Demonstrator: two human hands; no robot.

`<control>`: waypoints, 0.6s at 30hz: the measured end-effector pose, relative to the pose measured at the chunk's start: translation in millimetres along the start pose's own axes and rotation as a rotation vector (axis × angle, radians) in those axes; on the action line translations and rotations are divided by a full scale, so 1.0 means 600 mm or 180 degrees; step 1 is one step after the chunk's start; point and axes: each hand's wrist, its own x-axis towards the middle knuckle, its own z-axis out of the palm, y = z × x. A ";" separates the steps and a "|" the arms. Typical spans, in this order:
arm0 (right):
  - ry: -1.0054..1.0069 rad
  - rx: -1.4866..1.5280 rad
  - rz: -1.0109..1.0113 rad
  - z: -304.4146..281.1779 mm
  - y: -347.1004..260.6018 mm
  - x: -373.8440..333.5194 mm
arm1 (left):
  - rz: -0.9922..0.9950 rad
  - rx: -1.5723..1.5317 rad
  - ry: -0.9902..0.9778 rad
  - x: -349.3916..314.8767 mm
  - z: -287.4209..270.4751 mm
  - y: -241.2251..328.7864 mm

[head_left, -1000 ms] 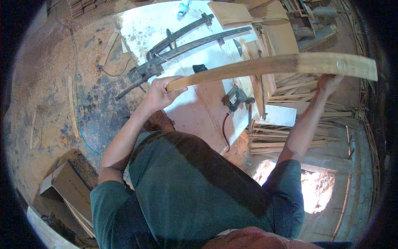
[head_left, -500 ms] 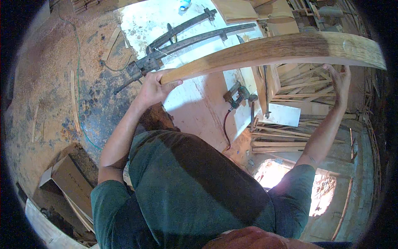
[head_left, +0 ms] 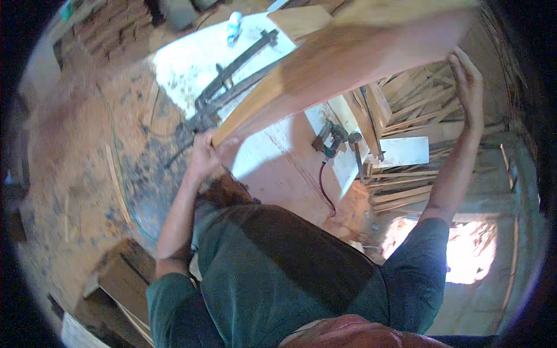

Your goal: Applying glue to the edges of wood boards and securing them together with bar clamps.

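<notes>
A long wooden board [head_left: 348, 72] is held up at a slant above a white worktop, its broad face partly smeared by motion. My left hand [head_left: 206, 155] grips its near left end, thumb on the underside. The far right end rests in my right hand [head_left: 469, 87], whose fingers press against the lower edge and are partly hidden. Behind the board's left part lie two dark metal bar clamps [head_left: 235, 78], partly covered by it. Below its middle, a power tool [head_left: 331, 138] with a dark red cord lies on the worktop [head_left: 261, 180] beside a hammer [head_left: 357, 152].
Stacked wood strips [head_left: 406, 185] and offcuts lie to the right, near a white panel [head_left: 400, 152]. A cardboard box [head_left: 125, 272] stands at lower left on the sawdust-covered floor [head_left: 81, 156]. A thin green cable [head_left: 119, 168] runs across it. A white bottle [head_left: 234, 28] stands at the worktop's far end.
The board has tilted, its right end raised and more of its broad face turned toward me. Both hands keep their hold. My view has shifted slightly.
</notes>
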 end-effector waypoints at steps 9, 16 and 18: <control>0.1319 -0.0513 -0.0933 0.103 -0.012 -0.015 | -0.0072 -0.0575 0.0266 -0.011 0.014 0.013; 0.0867 -0.0179 -0.1300 0.061 -0.005 -0.013 | 0.0093 -0.0514 0.0358 -0.003 0.020 0.033; 0.0803 0.0254 -0.1397 0.065 0.011 -0.006 | 0.0148 -0.0503 0.0552 -0.005 0.025 0.043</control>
